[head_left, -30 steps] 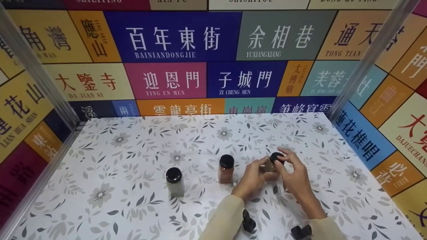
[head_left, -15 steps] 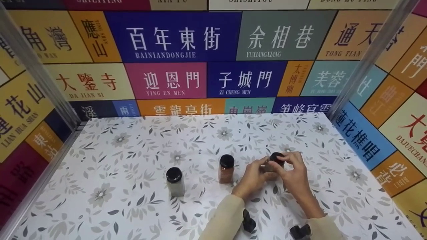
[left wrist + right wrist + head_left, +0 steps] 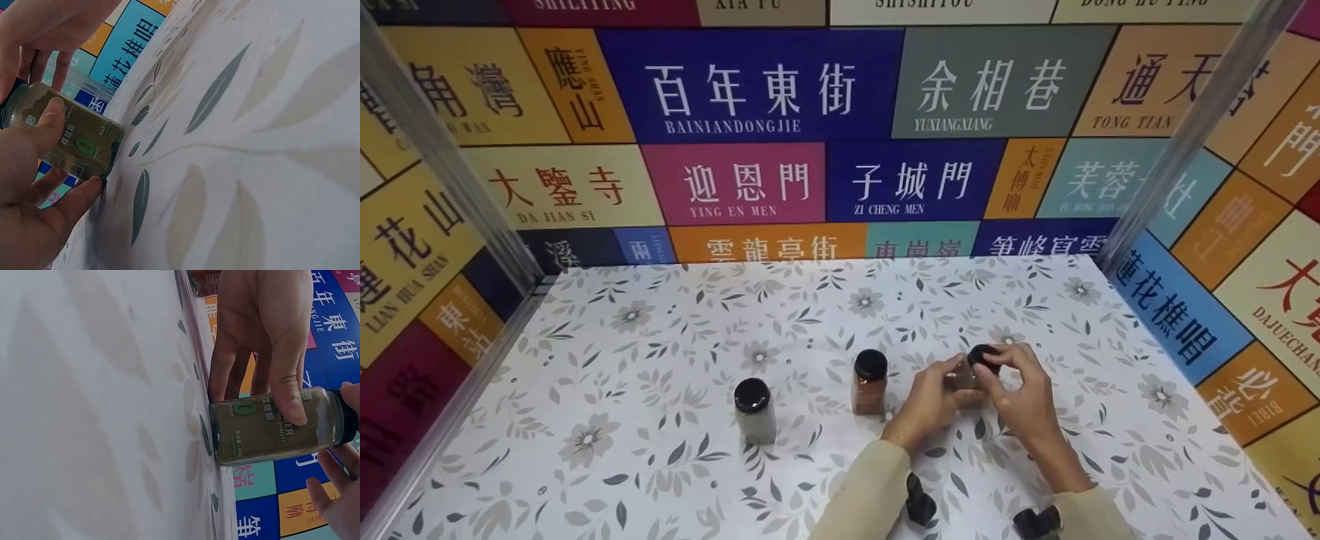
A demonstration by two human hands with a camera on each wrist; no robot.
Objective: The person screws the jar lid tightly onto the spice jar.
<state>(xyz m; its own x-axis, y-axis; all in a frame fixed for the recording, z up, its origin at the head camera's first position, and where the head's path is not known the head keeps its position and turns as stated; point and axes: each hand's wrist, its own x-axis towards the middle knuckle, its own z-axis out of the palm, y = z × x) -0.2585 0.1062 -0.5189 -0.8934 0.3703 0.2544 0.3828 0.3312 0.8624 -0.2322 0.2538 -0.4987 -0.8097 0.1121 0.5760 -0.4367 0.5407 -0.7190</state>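
Note:
A square glass spice jar (image 3: 247, 433) of brown powder, with a printed label and a black cap (image 3: 984, 355), stands on the table at the right. My left hand (image 3: 928, 399) grips its body, the thumb laid across the label in both wrist views. The right hand (image 3: 1024, 390) pinches the black cap between thumb and fingers. To the left of my hands stands a jar of reddish powder (image 3: 869, 391), black-capped. Farther left is another black-capped jar, of pale greyish powder (image 3: 756, 424). Both are upright and touched by neither hand.
A white table (image 3: 675, 480) with a grey leaf and flower print lies under everything. Coloured panels with Chinese lettering (image 3: 735, 180) wall the back and sides, with metal posts (image 3: 1177, 150) at the corners. Black wrist devices (image 3: 919, 501) sit at the sleeves.
The right hand's fingers have shifted and turned slightly at the cap. The left hand keeps its hold on the jar, and the two other jars stay in place.

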